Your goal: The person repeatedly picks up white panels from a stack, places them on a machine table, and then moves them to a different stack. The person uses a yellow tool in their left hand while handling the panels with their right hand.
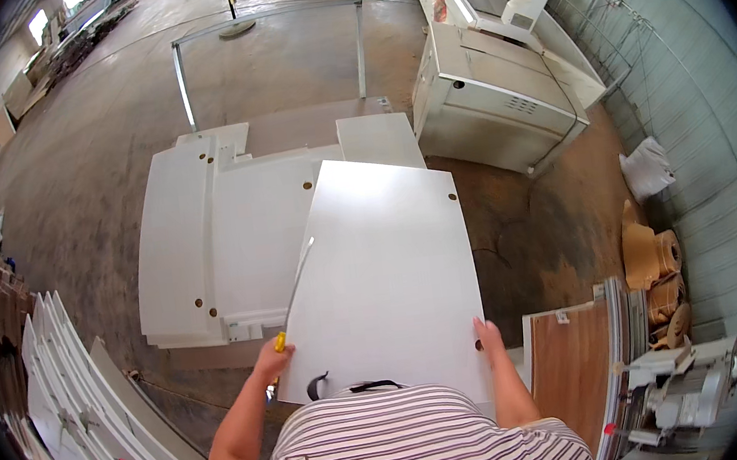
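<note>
A large white panel (386,273) lies in front of me, its near end against my striped shirt. At its left edge my left hand (272,360) is closed, with a yellow-handled tool (281,342) also in the grip; the tool's kind is unclear. My right hand (490,339) grips the opposite edge, its thumb beside a dark round hole. One more hole shows near the panel's far right corner. A black curled strip (316,385) rests near the panel's close end. Beyond, other white panels (274,231) with round holes are stacked low, partly hidden by the held one.
Several white boards (91,412) lean at the left. A metal frame (266,27) stands past the stack. To the right are a white machine cabinet (498,95), a brown wood-grain panel (566,353), brown rolls (654,258), a white sack (647,168) and a small machine (687,394).
</note>
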A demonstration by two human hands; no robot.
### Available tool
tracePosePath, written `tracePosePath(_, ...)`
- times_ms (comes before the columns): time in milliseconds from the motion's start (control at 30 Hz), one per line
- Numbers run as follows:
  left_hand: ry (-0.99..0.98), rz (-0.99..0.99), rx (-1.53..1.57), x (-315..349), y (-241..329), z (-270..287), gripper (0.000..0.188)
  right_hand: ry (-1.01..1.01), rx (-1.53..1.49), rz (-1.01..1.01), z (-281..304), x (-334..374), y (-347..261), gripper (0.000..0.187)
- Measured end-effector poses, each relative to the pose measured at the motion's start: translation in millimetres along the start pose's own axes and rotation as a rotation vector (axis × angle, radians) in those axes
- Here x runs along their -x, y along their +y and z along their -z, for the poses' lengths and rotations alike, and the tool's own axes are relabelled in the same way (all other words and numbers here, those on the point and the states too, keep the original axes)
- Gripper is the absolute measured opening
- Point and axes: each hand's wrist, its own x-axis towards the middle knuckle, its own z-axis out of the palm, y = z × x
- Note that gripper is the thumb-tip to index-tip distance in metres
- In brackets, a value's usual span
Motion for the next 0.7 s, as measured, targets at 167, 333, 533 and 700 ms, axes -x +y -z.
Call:
tracePosePath(167,0.019,0.063,0.179,-24.9,19.8,-65.9,0.024,-0.026,0.217,0.091,50.5,-50.5,6.5,0.037)
tracePosePath(333,0.064,0.010,-0.010,-54.0,66.0,-110.2,0.035,-0.080,0.168,0.173,61.2,-152.2,-37.0,0.031)
tracePosePath(533,0.126,0.042,-0.079,-114.4,71.6,-147.5,0.041,-0.034,0.329,0.253,44.5,-239.7,-77.9,0.038)
tracePosePath(700,0.058,0.143,0.018,-111.1,60.4,-143.8,0.041,-0.422,0.541,0.085,28.1,-253.0,-65.0,0.040)
